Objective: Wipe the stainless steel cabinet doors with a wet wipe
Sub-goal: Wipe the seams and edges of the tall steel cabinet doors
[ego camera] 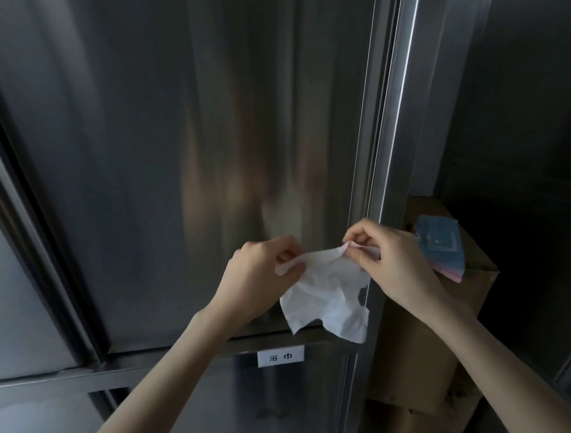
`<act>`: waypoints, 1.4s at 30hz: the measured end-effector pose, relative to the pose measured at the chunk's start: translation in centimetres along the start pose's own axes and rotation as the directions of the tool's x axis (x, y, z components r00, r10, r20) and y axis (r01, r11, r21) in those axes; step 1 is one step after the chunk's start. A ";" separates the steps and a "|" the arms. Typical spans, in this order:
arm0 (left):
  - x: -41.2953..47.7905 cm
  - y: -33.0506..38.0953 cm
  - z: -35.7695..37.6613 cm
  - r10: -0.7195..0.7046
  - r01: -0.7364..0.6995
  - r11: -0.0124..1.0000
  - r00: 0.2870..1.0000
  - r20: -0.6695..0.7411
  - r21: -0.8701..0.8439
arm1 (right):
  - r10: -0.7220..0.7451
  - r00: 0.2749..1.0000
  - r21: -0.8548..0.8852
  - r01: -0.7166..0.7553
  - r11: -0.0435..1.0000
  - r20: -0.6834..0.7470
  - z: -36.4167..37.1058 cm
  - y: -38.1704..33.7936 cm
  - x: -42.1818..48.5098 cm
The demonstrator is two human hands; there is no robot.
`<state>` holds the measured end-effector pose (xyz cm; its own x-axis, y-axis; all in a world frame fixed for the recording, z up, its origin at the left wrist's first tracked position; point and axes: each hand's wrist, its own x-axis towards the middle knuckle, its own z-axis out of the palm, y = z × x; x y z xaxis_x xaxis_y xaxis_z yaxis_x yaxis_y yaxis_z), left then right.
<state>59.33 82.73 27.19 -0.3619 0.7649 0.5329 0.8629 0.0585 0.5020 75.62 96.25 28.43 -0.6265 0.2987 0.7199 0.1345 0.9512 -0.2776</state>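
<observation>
A white wet wipe (328, 297) hangs crumpled between both hands in front of the tall stainless steel cabinet door (181, 139). My left hand (264, 270) pinches the wipe's upper left corner. My right hand (389, 260) pinches its upper right edge between thumb and fingers. The wipe's lower part dangles over the door's bottom edge. Neither hand touches the door.
Below the door is a lower door with a white label (281, 356). To the right, an open compartment holds a brown cardboard box (427, 351) with a blue wet-wipe pack (441, 244) lying on top. Another steel door (10, 297) is at the left.
</observation>
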 end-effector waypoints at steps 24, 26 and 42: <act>17.1 2.8 -8.6 0.529 -0.190 0.755 0.743 -0.410 0.628 | -0.168 0.943 -0.347 0.061 0.936 -0.287 2.8 -0.7 16.5; 17.1 2.0 -9.2 0.599 -0.252 0.713 0.703 -0.382 0.654 | -0.205 0.931 -0.430 0.059 0.901 -0.303 3.0 0.2 16.2; 21.3 2.9 -12.5 0.692 -0.300 0.606 0.656 -0.302 0.737 | -0.372 0.809 -0.533 0.087 0.841 -0.456 0.1 2.7 21.9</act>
<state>49.72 91.22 48.54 0.2528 0.3491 0.9024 0.8914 0.2787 -0.3575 62.17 105.40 43.38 -0.2070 -0.0774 0.9753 0.4682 0.8675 0.1682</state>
